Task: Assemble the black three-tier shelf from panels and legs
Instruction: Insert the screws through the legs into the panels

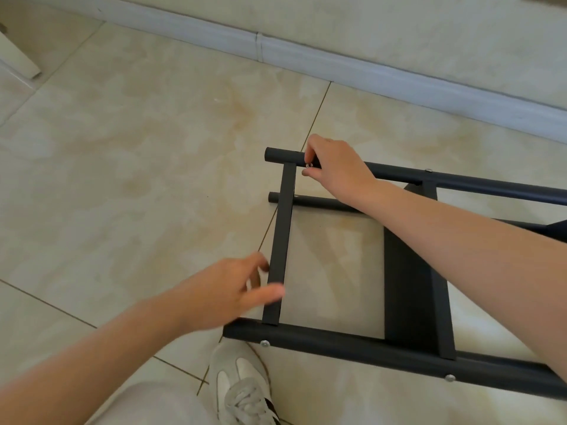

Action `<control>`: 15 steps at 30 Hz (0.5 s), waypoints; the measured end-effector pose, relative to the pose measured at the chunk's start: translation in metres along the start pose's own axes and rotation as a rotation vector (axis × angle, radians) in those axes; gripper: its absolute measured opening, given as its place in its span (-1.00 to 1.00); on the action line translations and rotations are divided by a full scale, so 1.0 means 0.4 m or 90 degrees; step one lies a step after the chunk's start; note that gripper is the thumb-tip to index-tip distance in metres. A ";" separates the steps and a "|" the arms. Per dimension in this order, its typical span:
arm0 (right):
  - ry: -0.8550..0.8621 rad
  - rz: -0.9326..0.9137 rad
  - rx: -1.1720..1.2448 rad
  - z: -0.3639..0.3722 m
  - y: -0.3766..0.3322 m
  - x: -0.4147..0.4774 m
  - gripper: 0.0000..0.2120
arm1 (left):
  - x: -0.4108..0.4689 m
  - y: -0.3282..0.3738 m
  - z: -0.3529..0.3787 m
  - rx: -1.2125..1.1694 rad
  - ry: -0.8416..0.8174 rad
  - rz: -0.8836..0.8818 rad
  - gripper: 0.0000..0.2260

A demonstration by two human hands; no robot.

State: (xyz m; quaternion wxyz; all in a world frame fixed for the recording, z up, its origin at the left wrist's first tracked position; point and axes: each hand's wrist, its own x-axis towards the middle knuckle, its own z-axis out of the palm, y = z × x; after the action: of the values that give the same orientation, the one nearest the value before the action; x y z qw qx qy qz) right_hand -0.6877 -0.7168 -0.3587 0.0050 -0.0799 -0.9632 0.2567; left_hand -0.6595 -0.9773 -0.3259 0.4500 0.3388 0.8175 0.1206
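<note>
Sneaker (242, 391) planted alongside, the black shelf (337, 342) is lying sideways on the floor (122, 148). The right hand (334, 167) is pinching a silver screw (307, 165) in a fingertip grip at the far leg (282, 155); the left hand (227, 296), fingers loose, is bracing the end panel (280, 240), which should stay square so threads catch straight.

Reaches in from 4 o'clock with right hand (333, 167), fingertips pinching a small silver screw (308, 165). Stretches left hand (228, 291) in from 8 o'clock, fingers loose and spread.

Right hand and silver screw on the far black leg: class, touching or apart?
Touching. The head view shows the right hand pinching the silver screw against the far leg.
</note>
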 end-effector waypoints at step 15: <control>0.066 -0.065 0.054 0.023 0.041 -0.004 -0.87 | 0.386 0.121 -0.098 -0.214 0.487 -0.154 -0.80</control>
State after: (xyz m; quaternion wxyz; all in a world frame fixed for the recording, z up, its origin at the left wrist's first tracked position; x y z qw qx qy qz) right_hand -0.6839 -0.7078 -0.3746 0.0713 -0.0436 -0.9527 0.2922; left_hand -0.7264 -0.8349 -0.3805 0.1742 0.0936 0.9281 0.3156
